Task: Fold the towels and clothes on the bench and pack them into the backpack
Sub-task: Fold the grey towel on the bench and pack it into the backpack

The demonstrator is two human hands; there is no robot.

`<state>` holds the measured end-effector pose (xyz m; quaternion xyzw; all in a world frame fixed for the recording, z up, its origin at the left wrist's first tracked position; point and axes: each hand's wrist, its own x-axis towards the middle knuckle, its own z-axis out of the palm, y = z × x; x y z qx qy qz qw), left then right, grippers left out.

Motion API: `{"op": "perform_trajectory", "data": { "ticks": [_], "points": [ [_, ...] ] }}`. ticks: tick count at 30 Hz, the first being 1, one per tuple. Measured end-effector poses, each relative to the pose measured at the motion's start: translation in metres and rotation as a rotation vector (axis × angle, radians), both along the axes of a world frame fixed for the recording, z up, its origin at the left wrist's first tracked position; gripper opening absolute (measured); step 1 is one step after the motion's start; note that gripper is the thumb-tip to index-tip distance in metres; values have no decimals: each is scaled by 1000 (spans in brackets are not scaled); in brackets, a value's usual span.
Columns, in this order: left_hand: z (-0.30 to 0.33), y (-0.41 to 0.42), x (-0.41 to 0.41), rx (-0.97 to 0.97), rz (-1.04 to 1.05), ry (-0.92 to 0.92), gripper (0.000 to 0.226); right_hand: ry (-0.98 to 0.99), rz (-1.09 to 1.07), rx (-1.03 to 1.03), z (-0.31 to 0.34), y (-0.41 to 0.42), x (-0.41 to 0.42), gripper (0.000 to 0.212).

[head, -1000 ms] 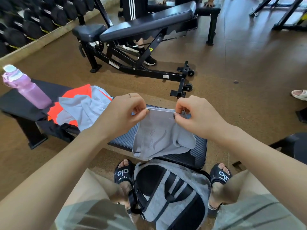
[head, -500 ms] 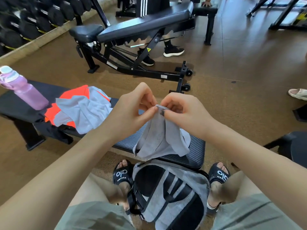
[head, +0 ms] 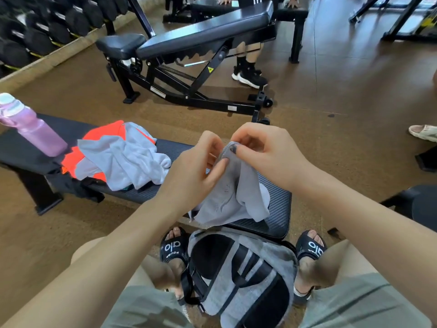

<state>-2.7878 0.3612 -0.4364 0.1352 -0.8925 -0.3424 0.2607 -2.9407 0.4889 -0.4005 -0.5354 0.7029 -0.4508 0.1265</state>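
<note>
My left hand (head: 196, 169) and my right hand (head: 264, 152) pinch the top edge of a grey towel (head: 234, 200) together, folded in half and hanging down onto the right end of the flat black bench (head: 276, 209). Further left on the bench lies a loose heap of a light grey garment (head: 127, 162) over orange clothing (head: 101, 136). A grey and black backpack (head: 238, 275) stands on the floor between my feet, below the bench end.
A pink water bottle (head: 35, 131) stands at the bench's left end. An adjustable black gym bench (head: 189, 41) is across the floor, with another person's legs (head: 248, 67) behind it. Dumbbells (head: 47, 27) line the far left rack. A sandalled foot (head: 423, 132) shows at right.
My hands have come together, bringing the towel's two top corners to meet, so the spread towel now hangs folded in half. The person behind the far bench has shifted right.
</note>
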Motion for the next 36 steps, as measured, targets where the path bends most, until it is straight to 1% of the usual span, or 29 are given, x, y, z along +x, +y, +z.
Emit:
{"op": "perform_trajectory", "data": {
  "ticks": [2,4,5,6,8,11,15,17,21,23,26,29,33,36],
  "points": [
    [-6,2,1,-152,64,3,17,-3,-29,-33,2,0,0,11],
    [-12,2,1,-327,49,8,12,-13,-53,-73,4,0,0,12],
    [-15,2,1,-381,41,-6,9,-13,-60,-87,6,0,0,12],
    [-19,1,1,-395,51,-27,9,-9,-62,-96,8,1,-1,12],
    [-25,-2,1,-338,109,-57,12,-2,-53,-104,11,2,-2,11],
    [-32,-5,1,-273,179,-44,18,6,-61,-114,15,2,-5,10],
    [-39,-4,-2,-290,160,-30,15,10,-87,-141,18,2,-7,9],
    [-44,-5,-3,-294,159,-33,19,21,-108,-151,17,2,-8,9],
    [-55,-10,3,-380,128,-114,25,5,-194,-195,15,3,-17,9],
    [-61,-15,10,-415,117,-190,24,-31,-268,-217,14,4,-25,9],
    [-66,-24,20,-397,127,-268,19,-46,-369,-204,10,8,-40,9],
    [-58,-37,24,-373,140,-278,16,-50,-430,-169,1,13,-54,9],
    [-38,-49,29,-497,125,-292,18,-153,-517,-197,-10,17,-69,11],
    [-29,-52,33,-552,91,-317,23,-199,-552,-219,-14,19,-76,11]
  ]
}}
